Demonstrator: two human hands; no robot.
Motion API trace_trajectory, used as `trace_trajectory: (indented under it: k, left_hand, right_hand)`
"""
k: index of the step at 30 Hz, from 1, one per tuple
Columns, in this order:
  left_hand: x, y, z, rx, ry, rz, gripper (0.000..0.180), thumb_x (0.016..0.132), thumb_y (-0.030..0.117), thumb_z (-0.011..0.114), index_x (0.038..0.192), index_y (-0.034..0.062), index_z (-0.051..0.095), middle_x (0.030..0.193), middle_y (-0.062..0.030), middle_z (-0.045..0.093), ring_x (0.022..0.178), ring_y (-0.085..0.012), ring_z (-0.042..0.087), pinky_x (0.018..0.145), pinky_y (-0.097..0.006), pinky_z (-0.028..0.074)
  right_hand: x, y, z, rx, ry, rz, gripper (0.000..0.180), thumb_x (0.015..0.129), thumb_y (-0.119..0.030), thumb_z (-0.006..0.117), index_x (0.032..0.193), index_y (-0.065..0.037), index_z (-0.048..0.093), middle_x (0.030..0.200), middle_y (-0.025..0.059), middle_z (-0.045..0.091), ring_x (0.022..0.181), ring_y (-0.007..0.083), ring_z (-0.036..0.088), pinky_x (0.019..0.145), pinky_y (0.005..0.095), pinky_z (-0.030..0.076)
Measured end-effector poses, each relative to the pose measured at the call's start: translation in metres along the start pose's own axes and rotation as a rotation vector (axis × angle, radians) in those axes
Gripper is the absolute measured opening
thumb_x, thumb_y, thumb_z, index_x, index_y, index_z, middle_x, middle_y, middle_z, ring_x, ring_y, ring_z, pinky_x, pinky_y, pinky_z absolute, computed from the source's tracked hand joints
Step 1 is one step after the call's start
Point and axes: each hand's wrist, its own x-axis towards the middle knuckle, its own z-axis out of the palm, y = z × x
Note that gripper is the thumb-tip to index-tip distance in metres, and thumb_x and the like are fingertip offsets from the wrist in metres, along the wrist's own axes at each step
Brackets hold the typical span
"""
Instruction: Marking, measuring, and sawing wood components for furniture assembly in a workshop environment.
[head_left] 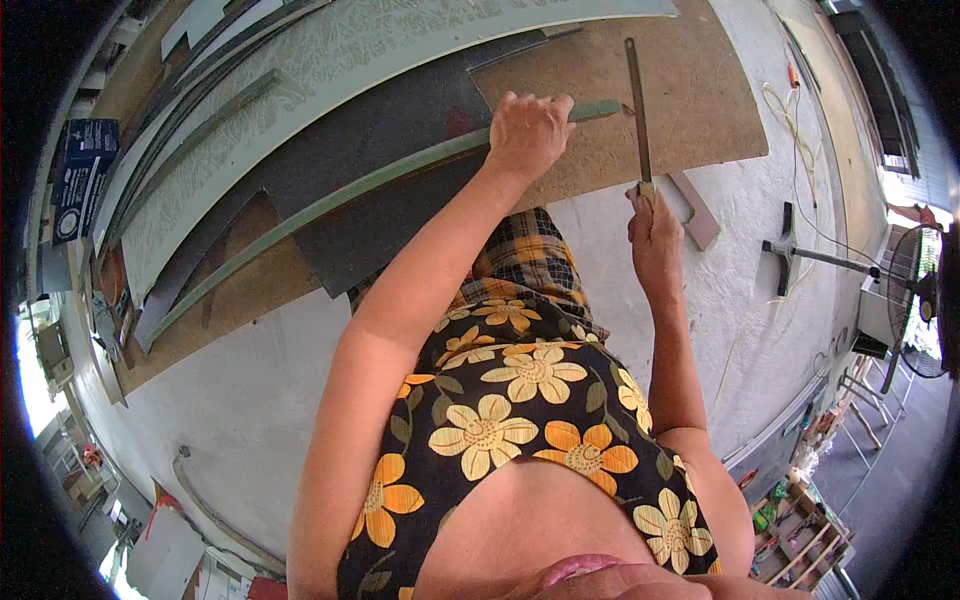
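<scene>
A long, narrow green strip [400, 165] runs across the brown board [700, 105], curving in this wide view from the lower left to its squared end at the right. My left hand [528, 135] is closed over it near that end. My right hand [657, 235] grips the near end of a long, thin, dark metal blade [638, 110], which points away from me just past the strip's end. Its handle is mostly hidden by my fingers. Beside my right hand is a flat pinkish-brown piece [697, 212]; I cannot tell whether it joins the blade.
Dark sheets [350, 165] lie under the strip, with a large pale green patterned panel [330, 90] beyond. A dark blue box [85, 180] stands at far left. On the right are a fan [915, 290], a loose cable [795, 130] and a crate of odds and ends [800, 535].
</scene>
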Motion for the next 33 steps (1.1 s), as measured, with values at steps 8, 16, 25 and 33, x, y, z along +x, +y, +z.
trace_trajectory:
  k: [8,16,25,33]
  left_hand:
    - [-0.002,0.002,0.002,0.027,0.044,0.023,0.024,0.086,0.034,0.068,0.09,0.0099,0.066,0.078,-0.0089,0.07,0.079,-0.0267,0.068,0.071,-0.042,0.047]
    - [0.001,0.002,-0.003,0.034,-0.044,0.0,0.027,0.087,0.035,0.066,0.082,0.0089,0.065,0.075,-0.0113,0.069,0.074,-0.0285,0.068,0.071,-0.043,0.047]
    - [0.0,-0.001,0.003,0.006,0.019,0.015,0.026,0.086,0.035,0.066,0.085,0.0096,0.062,0.075,-0.0108,0.069,0.074,-0.03,0.068,0.071,-0.044,0.046]
    - [0.0,0.001,0.0,-0.006,-0.037,-0.006,0.025,0.087,0.034,0.065,0.087,0.0096,0.062,0.081,-0.0107,0.07,0.08,-0.029,0.068,0.075,-0.044,0.046]
  right_hand:
    - [0.023,0.009,0.014,-0.075,-0.047,-0.05,0.019,0.101,-0.017,0.046,0.108,-0.001,0.052,0.092,0.0305,0.062,0.09,0.0505,0.058,0.069,0.0526,0.046]
    - [0.032,0.01,0.022,-0.087,-0.055,-0.085,0.027,0.103,-0.021,0.042,0.104,0.002,0.056,0.094,0.0255,0.064,0.088,0.0441,0.062,0.076,0.0473,0.048]
    - [0.037,0.006,0.024,-0.084,-0.079,-0.055,0.022,0.102,-0.017,0.044,0.105,0.002,0.054,0.094,0.0279,0.062,0.088,0.0449,0.061,0.074,0.0459,0.047]
    - [0.036,0.003,0.022,-0.098,-0.098,-0.005,0.021,0.101,-0.015,0.044,0.106,0.003,0.055,0.099,0.0271,0.064,0.095,0.0456,0.061,0.079,0.0463,0.048]
